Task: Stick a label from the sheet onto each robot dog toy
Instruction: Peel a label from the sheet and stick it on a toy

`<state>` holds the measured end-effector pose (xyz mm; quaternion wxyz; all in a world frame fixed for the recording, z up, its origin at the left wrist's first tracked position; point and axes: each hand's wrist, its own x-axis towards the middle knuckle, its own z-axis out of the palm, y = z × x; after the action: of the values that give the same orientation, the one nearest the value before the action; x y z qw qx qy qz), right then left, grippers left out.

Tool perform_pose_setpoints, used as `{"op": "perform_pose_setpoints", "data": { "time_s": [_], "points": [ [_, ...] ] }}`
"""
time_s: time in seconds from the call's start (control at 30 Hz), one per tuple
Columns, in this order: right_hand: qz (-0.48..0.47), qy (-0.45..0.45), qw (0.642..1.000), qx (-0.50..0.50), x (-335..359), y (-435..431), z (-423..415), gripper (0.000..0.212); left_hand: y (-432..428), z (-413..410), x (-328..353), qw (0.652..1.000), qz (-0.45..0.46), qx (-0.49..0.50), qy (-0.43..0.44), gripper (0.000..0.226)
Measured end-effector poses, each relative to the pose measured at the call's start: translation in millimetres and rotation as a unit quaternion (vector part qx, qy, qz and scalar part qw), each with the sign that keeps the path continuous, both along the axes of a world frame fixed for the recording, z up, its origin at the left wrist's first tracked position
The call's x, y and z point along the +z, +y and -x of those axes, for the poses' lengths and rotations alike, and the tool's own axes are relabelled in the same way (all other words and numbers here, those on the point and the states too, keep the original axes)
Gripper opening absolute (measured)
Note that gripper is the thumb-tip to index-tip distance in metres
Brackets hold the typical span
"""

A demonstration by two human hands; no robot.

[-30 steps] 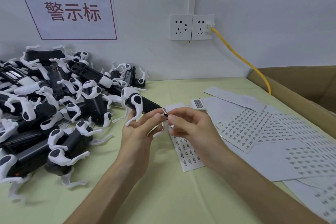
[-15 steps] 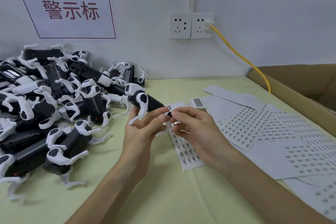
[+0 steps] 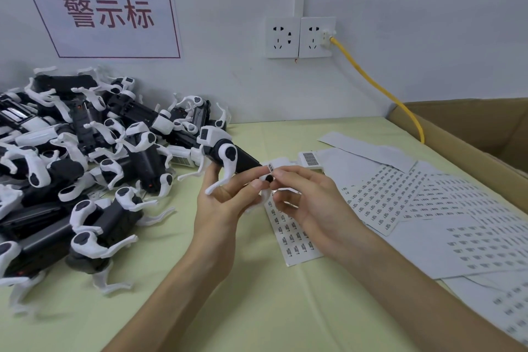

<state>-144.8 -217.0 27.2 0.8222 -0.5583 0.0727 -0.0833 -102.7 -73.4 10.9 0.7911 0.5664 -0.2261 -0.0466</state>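
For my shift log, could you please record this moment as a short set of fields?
held toy: black-and-white robot dog toy, lifted above the table
left hand: grips the toy from below
right hand: pinches a small label at the toy's rear end
label sheet: flat on the table under the hands
toy pile: heaped at the left, against the wall
cardboard box: open, at the right

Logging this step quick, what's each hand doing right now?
Left hand: closed, holding the robot dog toy.
Right hand: closed, pinching a small label against the toy's end.
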Motion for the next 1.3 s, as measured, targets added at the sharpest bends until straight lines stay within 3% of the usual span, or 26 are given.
{"op": "perform_pose_setpoints", "data": {
  "time_s": [0.13, 0.27, 0.37, 0.47, 0.6, 0.67, 0.87, 1.0, 1.3],
  "points": [
    [0.093, -0.063, 0.992, -0.051, 0, 3, 1, 0.007, -1, -3, -3, 1.000, 0.018, 0.004, 0.017, 0.063],
    [0.112, -0.134, 0.982, -0.075, 7, 1, 3, 0.010, 3, -6, -1, 0.994, 0.069, 0.025, 0.080, 0.024],
    [0.119, -0.117, 0.984, -0.057, 12, -2, 4, 0.010, 9, -11, 0, 0.978, 0.126, 0.026, 0.164, 0.019],
    [0.124, -0.087, 0.988, -0.009, 13, -2, 4, 0.019, 11, -11, 1, 0.967, 0.150, 0.015, 0.206, 0.028],
    [0.178, -0.073, 0.981, 0.029, 12, 0, 5, 0.028, 10, -9, 1, 0.978, 0.129, -0.007, 0.162, 0.027],
    [0.204, -0.074, 0.976, 0.034, 12, 1, 5, 0.029, 9, -8, 2, 0.981, 0.121, -0.001, 0.149, 0.037],
    [0.265, -0.113, 0.957, 0.016, 13, 5, 10, 0.028, 6, -8, 3, 0.974, 0.167, -0.010, 0.155, 0.050],
    [0.317, -0.158, 0.935, -0.023, 9, 10, 12, 0.011, 5, -6, 0, 0.982, 0.137, -0.008, 0.130, 0.025],
    [0.354, -0.161, 0.921, -0.037, 4, 12, 12, 0.015, 4, -4, -3, 0.991, 0.107, 0.013, 0.078, 0.028]
  ]
}}
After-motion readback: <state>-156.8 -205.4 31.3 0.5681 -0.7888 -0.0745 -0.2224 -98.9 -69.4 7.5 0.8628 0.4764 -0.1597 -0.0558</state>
